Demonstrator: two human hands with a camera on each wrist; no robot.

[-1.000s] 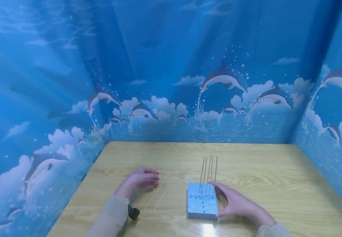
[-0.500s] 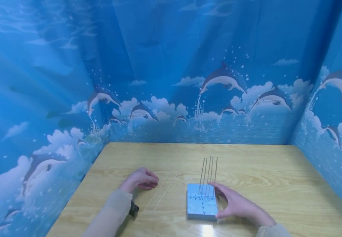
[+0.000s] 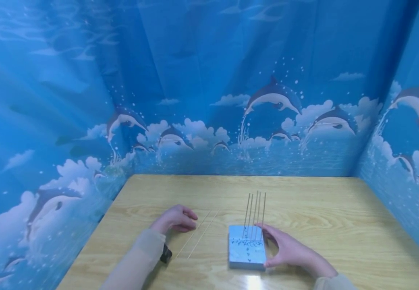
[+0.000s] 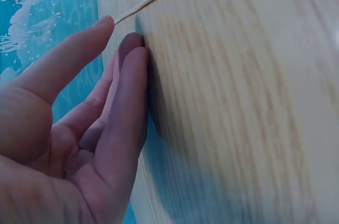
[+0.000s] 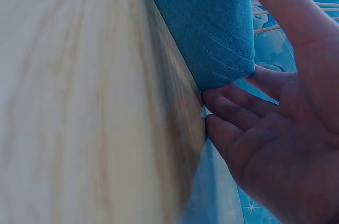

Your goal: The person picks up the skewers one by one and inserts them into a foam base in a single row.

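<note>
A light blue foam block (image 3: 240, 251) with many dark specks on top lies flat on the table. Several thin sticks (image 3: 249, 213) stand in its far half, leaning slightly. My right hand (image 3: 289, 247) holds the block's right side, thumb at the near corner and fingers toward the far one; the right wrist view shows the foam (image 5: 206, 28) between them. Left of the block, two thin pale sticks (image 3: 203, 235) lie roughly parallel. My left hand (image 3: 176, 218) is beside the left one, fingers loosely bent, with a gap between thumb and fingers in the left wrist view.
The wood-grain table (image 3: 303, 201) is bordered at the back and sides by a blue curtain (image 3: 202, 80) printed with dolphins. A black wrist device (image 3: 166, 254) sits below my left sleeve.
My left hand's fingers drew together half a second ago and now sit slightly parted, a little closer to the left stick. The right hand and block have stayed in place.
</note>
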